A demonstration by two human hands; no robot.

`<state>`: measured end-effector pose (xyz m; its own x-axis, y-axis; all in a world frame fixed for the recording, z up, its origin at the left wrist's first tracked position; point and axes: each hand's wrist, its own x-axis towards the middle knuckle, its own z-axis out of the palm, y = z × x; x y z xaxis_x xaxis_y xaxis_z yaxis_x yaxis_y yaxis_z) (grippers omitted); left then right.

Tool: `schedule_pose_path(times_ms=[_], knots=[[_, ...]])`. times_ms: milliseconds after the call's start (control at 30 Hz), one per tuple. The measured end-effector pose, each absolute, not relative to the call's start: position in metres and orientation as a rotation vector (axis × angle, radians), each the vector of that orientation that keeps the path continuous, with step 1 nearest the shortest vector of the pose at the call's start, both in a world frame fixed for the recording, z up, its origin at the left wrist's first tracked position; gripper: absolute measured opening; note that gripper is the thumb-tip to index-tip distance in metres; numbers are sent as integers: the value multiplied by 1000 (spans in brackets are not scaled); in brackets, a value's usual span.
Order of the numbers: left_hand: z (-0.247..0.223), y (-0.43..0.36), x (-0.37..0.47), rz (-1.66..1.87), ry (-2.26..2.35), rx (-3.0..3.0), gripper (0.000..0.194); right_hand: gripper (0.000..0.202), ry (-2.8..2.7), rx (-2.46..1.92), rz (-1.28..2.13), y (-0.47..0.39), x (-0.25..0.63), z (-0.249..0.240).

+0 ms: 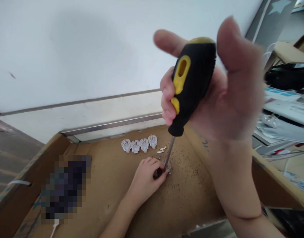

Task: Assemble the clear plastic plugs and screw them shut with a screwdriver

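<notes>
My right hand (231,96) is raised close to the camera, its lower fingers wrapped round the black and yellow handle of a screwdriver (195,72). Its thumb and index finger stick out, off the grip. The metal shaft points down to a small clear plastic piece (168,168) on the cardboard. My left hand (148,177) rests there with fingers closed against that piece, partly hiding it and the screwdriver's tip. Just beyond lie several white plugs (135,146) in a row, prongs up. Small metal strips (162,150) are beside them.
The work surface is a shallow cardboard box (112,185) with raised sides, sprinkled with dark specks on the right. A pixelated dark device (66,188) with a white cable (54,228) lies at the left. Behind stands a white wall (80,59); papers (287,115) clutter the right.
</notes>
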<state>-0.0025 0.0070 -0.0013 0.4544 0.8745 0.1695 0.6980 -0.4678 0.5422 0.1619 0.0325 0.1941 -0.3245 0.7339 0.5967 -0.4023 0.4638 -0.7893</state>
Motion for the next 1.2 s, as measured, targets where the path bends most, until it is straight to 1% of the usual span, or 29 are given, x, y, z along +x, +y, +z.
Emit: schedule_pose_path(times_ms=[100, 167, 267, 333, 400, 533, 600, 767, 833, 933, 1000, 1133, 1200], knots=[[-1, 7, -1, 597, 1357, 2324, 7, 32, -1536, -310, 1288, 30, 164, 198], [-1, 6, 0, 598, 1365, 2334, 7, 32, -1470, -317, 1276, 30, 163, 199], [-2, 5, 0, 597, 1371, 2348, 9, 33, -1410, -305, 1140, 31, 157, 195], [-2, 5, 0, 587, 1373, 2353, 10, 33, -1375, -364, 999, 32, 152, 194], [-3, 5, 0, 580, 1373, 2359, 10, 31, -1396, -419, 946, 32, 149, 193], [-2, 6, 1, 579, 1371, 2377, 11, 48, -1475, -401, 932, 28, 146, 192], [-2, 6, 1, 575, 1368, 2378, 12, 43, -1468, -444, 804, 23, 147, 192], [-1, 6, 0, 572, 1354, 2379, 13, 12, -1700, -616, 497, 8, 153, 202], [-1, 6, 0, 578, 1356, 2383, 13, 8, -1825, -698, 291, 6, 155, 208], [-2, 5, 0, 595, 1354, 2384, 14, 15, -1865, -924, -112, 6, 152, 214], [-2, 5, 0, 594, 1347, 2383, 13, 24, -1847, -1058, -271, 4, 147, 217], [-1, 4, -1, 582, 1342, 2383, 13, 38, -1888, -1141, -363, -3, 142, 226], [-1, 4, -1, 587, 1345, 2385, 13, 41, -1902, -1160, -362, -2, 143, 230]])
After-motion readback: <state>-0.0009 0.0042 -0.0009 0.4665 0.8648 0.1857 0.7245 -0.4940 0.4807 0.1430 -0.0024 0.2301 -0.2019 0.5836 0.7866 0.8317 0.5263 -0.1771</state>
